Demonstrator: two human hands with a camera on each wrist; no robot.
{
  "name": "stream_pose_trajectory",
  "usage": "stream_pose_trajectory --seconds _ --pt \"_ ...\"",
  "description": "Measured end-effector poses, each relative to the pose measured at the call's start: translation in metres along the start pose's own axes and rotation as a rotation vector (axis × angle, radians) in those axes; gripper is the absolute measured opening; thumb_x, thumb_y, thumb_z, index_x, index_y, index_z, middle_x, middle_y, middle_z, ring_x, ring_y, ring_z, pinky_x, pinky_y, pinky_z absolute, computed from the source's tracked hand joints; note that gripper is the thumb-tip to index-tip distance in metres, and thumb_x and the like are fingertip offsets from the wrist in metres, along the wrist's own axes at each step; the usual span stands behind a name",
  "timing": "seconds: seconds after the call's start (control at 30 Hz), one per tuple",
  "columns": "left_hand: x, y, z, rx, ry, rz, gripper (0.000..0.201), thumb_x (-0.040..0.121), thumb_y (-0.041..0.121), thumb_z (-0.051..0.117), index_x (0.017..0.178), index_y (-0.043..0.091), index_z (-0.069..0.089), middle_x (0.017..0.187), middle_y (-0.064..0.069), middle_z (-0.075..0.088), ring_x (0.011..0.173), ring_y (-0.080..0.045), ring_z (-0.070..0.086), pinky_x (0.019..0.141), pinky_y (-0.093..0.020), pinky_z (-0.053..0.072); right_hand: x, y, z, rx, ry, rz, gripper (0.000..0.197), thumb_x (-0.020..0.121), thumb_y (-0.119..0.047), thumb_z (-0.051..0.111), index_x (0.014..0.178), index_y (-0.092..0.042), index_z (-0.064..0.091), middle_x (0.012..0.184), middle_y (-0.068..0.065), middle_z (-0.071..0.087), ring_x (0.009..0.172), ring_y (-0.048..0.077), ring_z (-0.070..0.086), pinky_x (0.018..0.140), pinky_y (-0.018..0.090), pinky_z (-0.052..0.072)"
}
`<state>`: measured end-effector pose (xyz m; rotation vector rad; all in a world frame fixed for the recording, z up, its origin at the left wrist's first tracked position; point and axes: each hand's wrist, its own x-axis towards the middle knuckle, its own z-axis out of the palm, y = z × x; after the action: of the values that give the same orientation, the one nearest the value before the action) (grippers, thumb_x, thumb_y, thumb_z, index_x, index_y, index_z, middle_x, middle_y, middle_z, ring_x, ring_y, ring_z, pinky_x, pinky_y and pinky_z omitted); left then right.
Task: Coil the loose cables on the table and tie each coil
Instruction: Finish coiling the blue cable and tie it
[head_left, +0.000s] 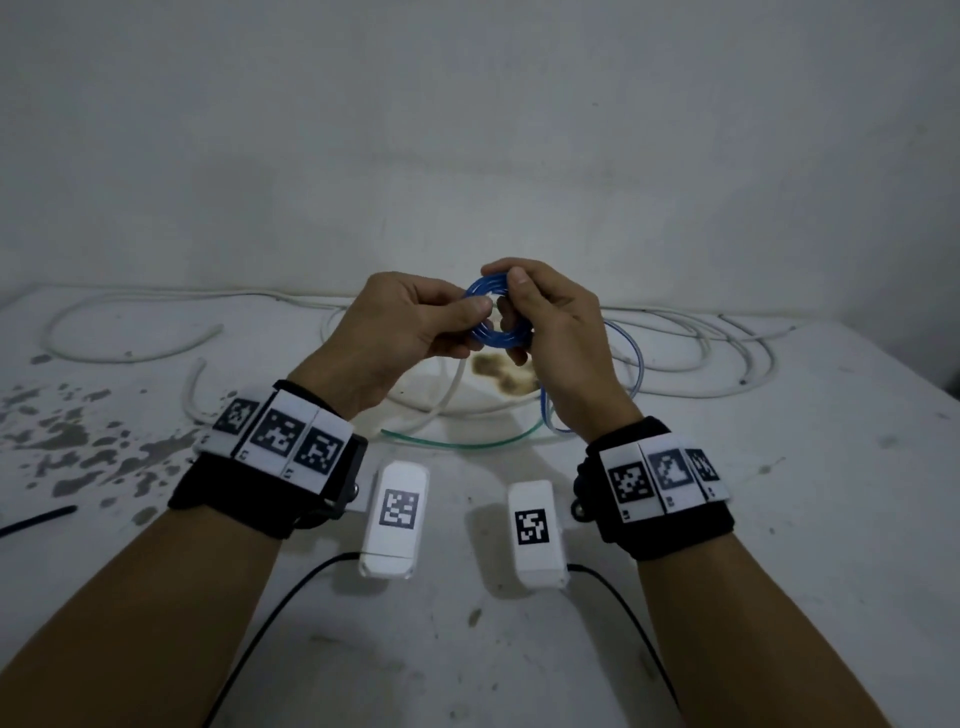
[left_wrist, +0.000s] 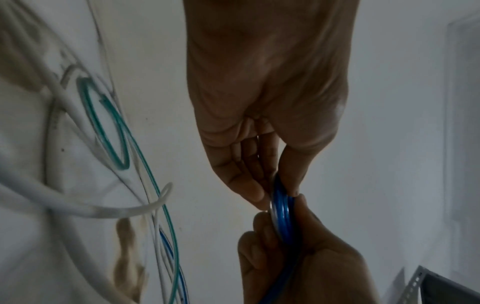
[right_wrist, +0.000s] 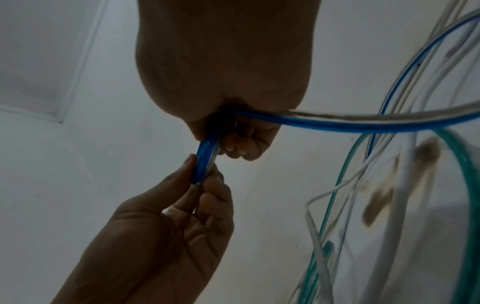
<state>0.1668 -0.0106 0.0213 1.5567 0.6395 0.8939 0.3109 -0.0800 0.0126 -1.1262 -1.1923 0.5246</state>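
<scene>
**Blue coil in hand, tail still loose**

The blue coil (head_left: 493, 317) is a small tight ring held up off the table (head_left: 779, 519), between your hands. Your left hand (head_left: 400, 332) pinches its left rim with thumb and fingertips; your right hand (head_left: 550, 322) is curled around its right rim, thumb on top.

Handling, my read: thin, light, glossy sheathing, so springy and slick. The loops will likely spring apart if either pinch relaxes. Hold across all the turns at the rim, not on a single strand.

Below the coil, a blue tail (right_wrist: 337, 123) runs out under your right palm toward the table; only the right wrist view shows that exit clearly. The left wrist view shows the turns edge-on, stacked flat. Under the coil on the table: a green cable (head_left: 467, 442) and white cables (head_left: 701, 358), uncoiled, visible as a layout only from the head view.
</scene>
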Motion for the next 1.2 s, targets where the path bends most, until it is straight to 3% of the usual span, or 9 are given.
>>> stream_pose_trajectory --seconds 0.1,0.27,0.43,0.57,0.73,0.83,0.97,1.1,1.2 --pt "-0.001 -0.002 -0.001 0.058 -0.01 -0.02 0.006 0.085 0.013 0.073 0.084 0.007 0.075 0.071 -0.005 0.073 0.065 -0.013 0.066 0.066 -0.022 0.056 0.002 -0.003 -0.007 -0.028 -0.008 0.04 0.027 0.104 -0.011 0.045 0.095 -0.004 0.069 0.07 0.004 0.063 0.056 0.011 0.05 0.047 0.017 0.037" --pt "-0.002 -0.003 -0.036 0.014 0.24 -0.064 0.009 0.086 0.01 0.071 0.086 0.001 0.072 0.067 -0.003 0.073 0.061 -0.011 0.066 0.058 -0.017 0.053 0.017 -0.003 -0.078 -0.094 0.394 -0.023 0.03 0.102 -0.013 0.047 0.079 -0.014 0.066 0.048 -0.006 0.055 0.039 0.007 0.037 0.041 0.018 0.028" --pt "0.004 0.009 -0.041 0.152 0.179 -0.019 0.01 0.079 0.013 0.077 0.085 0.005 0.075 0.07 -0.007 0.075 0.064 -0.015 0.07 0.064 -0.02 0.057 0.01 -0.007 -0.054 -0.266 0.21 -0.08 0.019 0.101 -0.017 0.053 0.091 -0.015 0.07 0.07 -0.001 0.067 0.053 0.0 0.052 0.052 0.016 0.039" --pt "0.002 0.005 -0.017 0.425 0.066 -0.036 0.006 0.079 0.013 0.08 0.083 0.01 0.078 0.066 -0.004 0.074 0.055 -0.007 0.067 0.056 -0.013 0.052 0.01 -0.009 -0.021 -0.348 0.039 -0.075 0.016 0.1 -0.031 0.056 0.102 -0.019 0.067 0.086 -0.005 0.072 0.075 -0.002 0.064 0.063 0.01 0.044" --pt "0.001 0.005 -0.01 0.515 -0.02 -0.017 0.004 0.08 0.018 0.08 0.083 0.016 0.079 0.067 0.001 0.074 0.06 -0.007 0.069 0.058 -0.013 0.05 0.011 -0.013 -0.023 -0.521 -0.134 -0.027 0.019 0.093 -0.031 0.067 0.098 -0.014 0.074 0.071 -0.006 0.07 0.053 -0.003 0.058 0.055 0.009 0.04" --pt "0.001 0.006 -0.009 0.455 -0.039 -0.019 0.005 0.08 0.017 0.079 0.084 0.014 0.078 0.07 -0.002 0.075 0.061 -0.009 0.069 0.062 -0.018 0.053 0.011 -0.012 -0.028 -0.569 -0.137 -0.04 0.017 0.093 -0.026 0.068 0.088 -0.012 0.077 0.061 -0.011 0.062 0.049 0.0 0.052 0.052 0.008 0.038" --pt "-0.001 0.011 -0.009 0.363 -0.075 -0.005 0.004 0.082 0.015 0.076 0.085 0.012 0.077 0.077 -0.008 0.076 0.068 -0.015 0.069 0.066 -0.023 0.055 0.011 -0.011 -0.038 -0.471 -0.076 -0.06 0.015 0.092 -0.023 0.069 0.088 -0.011 0.077 0.066 0.001 0.068 0.059 0.005 0.053 0.057 0.015 0.042" --pt "0.003 0.006 -0.009 0.273 0.052 0.034 0.005 0.084 0.013 0.076 0.085 0.008 0.078 0.076 -0.012 0.075 0.069 -0.019 0.068 0.07 -0.026 0.059 0.007 -0.001 -0.03 -0.35 -0.008 -0.066 0.013 0.094 -0.018 0.067 0.088 -0.01 0.075 0.058 -0.016 0.062 0.055 -0.002 0.05 0.056 0.014 0.04" --pt "0.004 0.0 -0.01 0.188 0.111 0.003 0.006 0.083 0.012 0.077 0.085 0.006 0.077 0.075 -0.012 0.075 0.069 -0.02 0.069 0.071 -0.029 0.06 0.004 0.006 -0.017 -0.262 -0.03 0.041 0.017 0.098 -0.02 0.061 0.091 -0.008 0.07 0.064 -0.009 0.063 0.053 0.002 0.052 0.051 0.017 0.042"
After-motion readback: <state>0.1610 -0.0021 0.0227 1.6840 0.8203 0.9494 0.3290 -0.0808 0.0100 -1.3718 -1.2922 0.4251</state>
